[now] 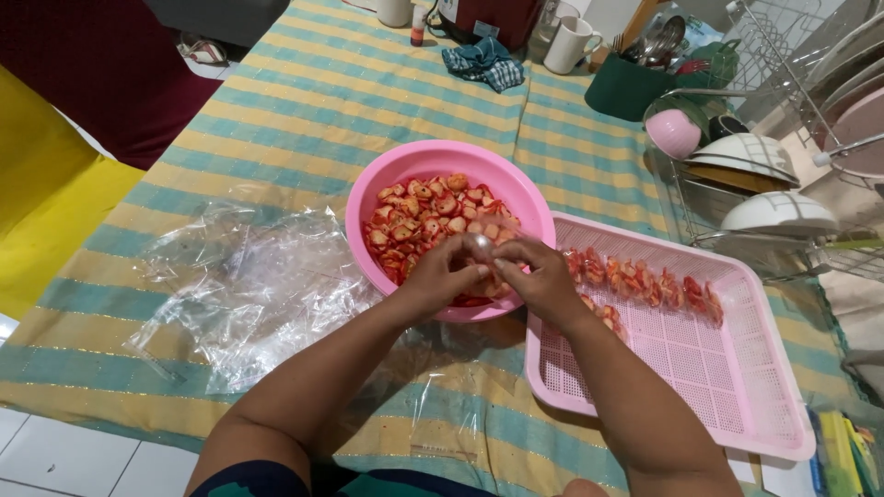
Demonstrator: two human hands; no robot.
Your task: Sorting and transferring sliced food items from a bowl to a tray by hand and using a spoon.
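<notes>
Both hands, left hand (448,274) & right hand (537,274), pinched together on a small clear bag (481,245) over the pink bowl's (516,189) near rim, w/ pink tray (737,387) just right.

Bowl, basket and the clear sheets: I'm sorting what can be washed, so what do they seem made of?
Bowl: likely moulded plastic, pink, smooth with a soft sheen on the rim. Basket: probably plastic too, pink, matte, with a perforated grid bottom. Sheets: apparently thin plastic film, transparent, crinkled and glossy, the striped cloth showing through.
</notes>
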